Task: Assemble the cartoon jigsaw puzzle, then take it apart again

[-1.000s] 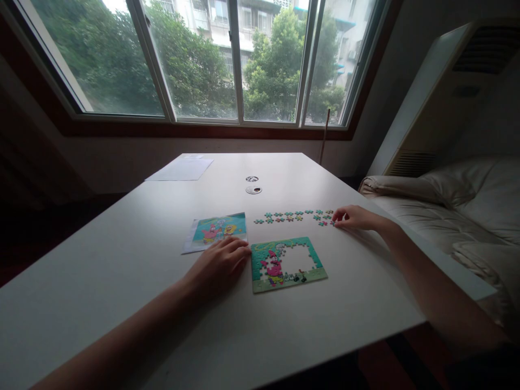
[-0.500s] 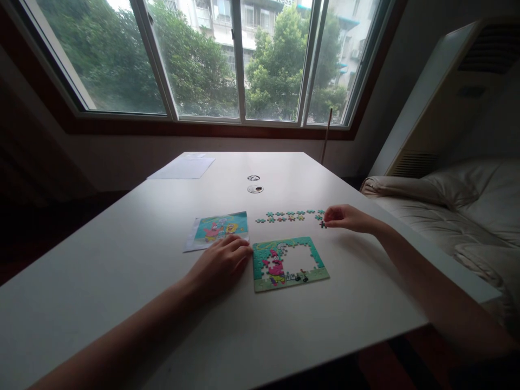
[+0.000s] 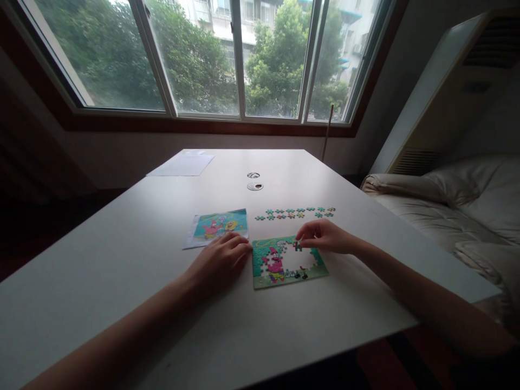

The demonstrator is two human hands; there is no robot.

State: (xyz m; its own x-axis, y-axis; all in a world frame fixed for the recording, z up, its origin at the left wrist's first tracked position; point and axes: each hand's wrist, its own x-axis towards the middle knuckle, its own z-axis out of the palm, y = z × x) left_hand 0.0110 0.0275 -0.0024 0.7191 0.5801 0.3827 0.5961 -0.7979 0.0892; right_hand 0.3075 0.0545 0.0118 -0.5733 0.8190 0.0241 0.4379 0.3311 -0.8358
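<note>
A jigsaw puzzle [image 3: 273, 266], teal and green with a pink cartoon figure, lies partly filled on the white table. Its upper right part has a gap through which a white surface shows. My right hand [image 3: 327, 236] is over the puzzle's upper edge, fingertips pinching a small dark puzzle piece [image 3: 298, 246] above the gap. Resting flat, my left hand [image 3: 225, 259] touches the lower right of a printed picture card [image 3: 215, 223], its fingers stretched beside the puzzle's left edge. Behind the puzzle, loose puzzle pieces [image 3: 290, 215] lie in two rows.
White paper sheets [image 3: 181, 165] lie at the table's far left. Two round fittings [image 3: 255, 187] are set into the white table [image 3: 122, 260]. A pale sofa [image 3: 434, 203] stands to the right, and a window is beyond the table.
My right hand has moved left and nearer from the loose pieces to the puzzle, carrying a puzzle piece. My left hand stays where it was.
</note>
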